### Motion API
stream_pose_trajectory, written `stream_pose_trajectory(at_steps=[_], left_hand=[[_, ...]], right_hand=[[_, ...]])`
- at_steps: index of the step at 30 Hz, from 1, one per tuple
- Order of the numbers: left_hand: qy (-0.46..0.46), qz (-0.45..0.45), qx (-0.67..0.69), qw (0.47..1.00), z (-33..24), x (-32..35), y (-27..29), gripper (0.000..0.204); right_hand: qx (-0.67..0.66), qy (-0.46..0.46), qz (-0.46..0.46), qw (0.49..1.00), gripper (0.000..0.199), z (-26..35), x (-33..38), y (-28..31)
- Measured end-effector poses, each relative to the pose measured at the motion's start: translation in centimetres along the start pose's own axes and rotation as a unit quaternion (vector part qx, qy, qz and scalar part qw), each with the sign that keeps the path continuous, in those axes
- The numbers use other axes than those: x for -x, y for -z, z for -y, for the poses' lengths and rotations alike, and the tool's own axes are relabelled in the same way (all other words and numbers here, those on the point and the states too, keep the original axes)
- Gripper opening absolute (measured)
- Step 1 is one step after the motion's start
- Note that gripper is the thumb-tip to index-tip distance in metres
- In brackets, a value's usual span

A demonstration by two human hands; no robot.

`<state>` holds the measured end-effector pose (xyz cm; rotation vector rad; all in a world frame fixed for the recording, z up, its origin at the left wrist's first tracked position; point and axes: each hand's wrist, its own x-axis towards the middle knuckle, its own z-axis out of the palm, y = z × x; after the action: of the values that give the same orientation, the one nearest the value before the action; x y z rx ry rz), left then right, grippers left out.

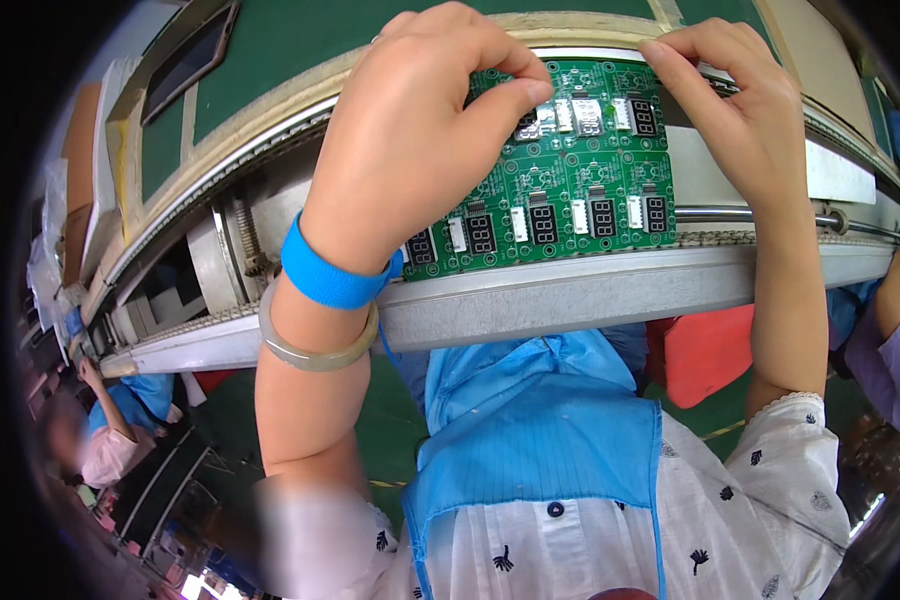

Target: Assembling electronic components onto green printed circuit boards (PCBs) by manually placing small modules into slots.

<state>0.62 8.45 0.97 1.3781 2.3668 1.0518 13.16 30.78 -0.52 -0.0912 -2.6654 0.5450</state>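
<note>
Board (555, 165) sits between the two rails of the track, its near edge along the near rail (570, 298), far edge by the far rail (582, 53). I'd judge it light, thin and stiff, with a smooth face that may slip a bit. Fragile bits: the displays (542, 219) and white sockets (519, 225) standing up in rows; they could knock crooked. Best hold is by the bare side edges, flat, no bending, no pressing on parts.

My left hand (425, 105) arches over the board's left part, wrist bent, thumb and index nearly closed together above the far row; can't tell if anything is between them. My right hand (735, 100) reaches past the board's right edge, thumb and index tips close together by the far right corner, palm inward; can't tell what, if anything, it grips. Both forearms come up steeply, one each side.
</note>
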Motion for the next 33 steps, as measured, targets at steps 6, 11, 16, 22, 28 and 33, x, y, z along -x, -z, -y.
stream_pose_trajectory(at_steps=[6,11,16,22,28,33], left_hand=[[-0.071,-0.016,-0.043,0.996,1.2,0.1,-1.0,0.009],[-0.092,-0.025,-0.119,0.988,0.7,0.3,-1.4,0.009],[-0.115,-0.04,-0.135,0.983,0.7,0.0,-2.2,0.006],[-0.116,-0.043,-0.153,0.981,0.2,0.0,-2.1,0.005],[-0.124,-0.037,-0.175,0.976,-0.1,-0.2,-2.3,0.007],[-0.124,-0.038,-0.177,0.976,-0.2,0.0,-2.0,0.007]], right_hand=[[-0.067,-0.046,-0.019,0.997,0.009,3.0,-1.0,1.1],[-0.076,-0.028,-0.03,0.996,0.012,1.4,-1.1,-0.4],[-0.453,0.233,-0.268,0.818,0.012,-1.8,-1.6,-4.8],[-0.427,0.209,-0.249,0.844,0.013,-1.6,-1.2,-3.9],[-0.41,0.2,-0.236,0.858,0.015,-1.7,-0.8,-3.4],[-0.103,-0.012,-0.019,0.994,0.015,1.7,-0.6,1.8]])
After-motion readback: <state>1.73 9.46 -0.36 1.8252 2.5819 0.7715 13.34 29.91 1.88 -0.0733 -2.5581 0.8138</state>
